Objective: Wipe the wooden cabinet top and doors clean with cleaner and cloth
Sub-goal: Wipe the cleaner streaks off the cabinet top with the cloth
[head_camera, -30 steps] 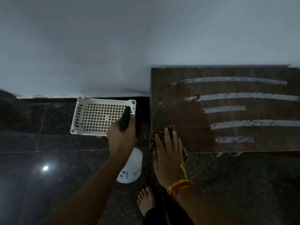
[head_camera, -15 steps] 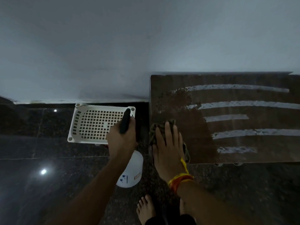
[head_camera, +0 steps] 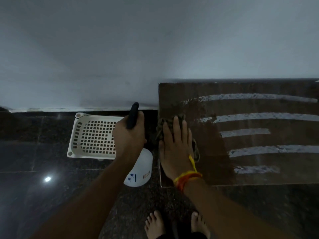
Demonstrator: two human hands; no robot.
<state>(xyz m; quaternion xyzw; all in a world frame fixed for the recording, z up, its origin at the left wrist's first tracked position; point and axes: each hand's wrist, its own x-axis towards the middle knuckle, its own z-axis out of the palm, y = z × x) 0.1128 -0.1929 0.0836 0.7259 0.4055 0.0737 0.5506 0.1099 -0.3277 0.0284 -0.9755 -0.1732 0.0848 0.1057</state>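
Note:
A dark wooden cabinet top (head_camera: 259, 173) fills the right side, with several white foam stripes (head_camera: 259, 116) of cleaner across it. My right hand (head_camera: 176, 147) presses flat with straight fingers on a dark green cloth (head_camera: 161, 125) at the top's left edge. The wood to the right of the cloth looks wiped and streak-free. My left hand (head_camera: 128, 135) grips the black trigger head of a white spray bottle (head_camera: 139, 171), held over the floor just left of the cabinet.
A white perforated plastic basket (head_camera: 89, 133) lies on the dark polished stone floor (head_camera: 34, 187) by the wall, left of the bottle. A pale wall (head_camera: 155, 40) rises behind. My bare feet (head_camera: 155, 225) stand at the cabinet's front left corner.
My right hand with the cloth has slid a little farther away along the left edge of the top. The view has shifted downward. The left hand keeps the bottle in place.

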